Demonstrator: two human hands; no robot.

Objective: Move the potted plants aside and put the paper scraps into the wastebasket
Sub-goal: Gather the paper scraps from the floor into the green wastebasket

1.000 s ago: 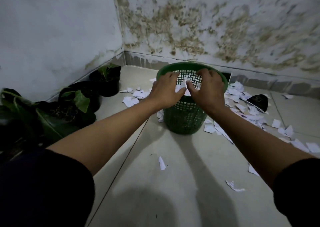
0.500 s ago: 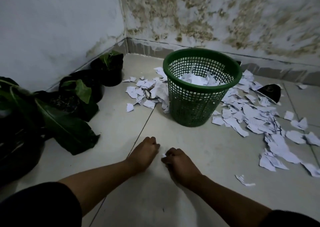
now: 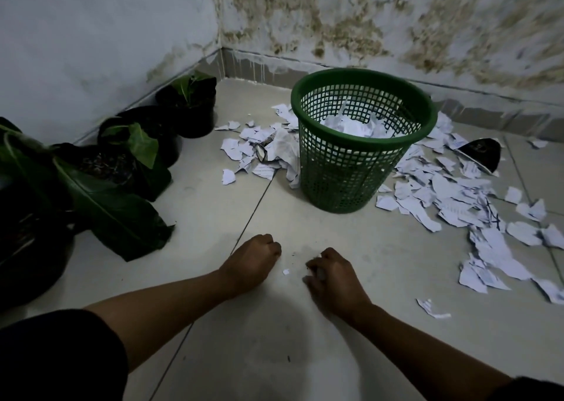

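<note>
On the near floor, head view: left hand point(image 3: 251, 263) and right hand point(image 3: 331, 274), both knuckles-up on the tile, fingers curled under. The left hand seems to hold nothing. The right hand looks closed on a small scrap, a pale edge showing at its fingertips, though the dim light leaves that uncertain. One tiny loose scrap point(image 3: 286, 271) lies between the two hands.

Item, wastebasket point(image 3: 360, 168): green plastic lattice, upright, far centre, already part filled with paper. Light and likely easy to tip; best left standing and fed from above through the wide rim.

Item, paper scraps: torn white sheets, thin, limp, near weightless. A small heap point(image 3: 265, 153) touches the basket's left side; a far larger spread point(image 3: 457, 199) runs from its right side toward the near right. A lone scrap point(image 3: 432, 309) lies near right. Flat pieces will resist pinching off smooth tile; judged easier to sweep together with both palms and lift in bunches, held loosely closed so none flutter out.

Item, potted plants point(image 3: 128, 162): dark pots in a row along the left wall, already aside; broad soft leaves droop toward the floor, liable to bruise.

Item, dark object point(image 3: 482, 153), far right among the scraps; identity unclear.

Open room: bare tile between hands and basket gives a free path. Walls close the far and left edges.
</note>
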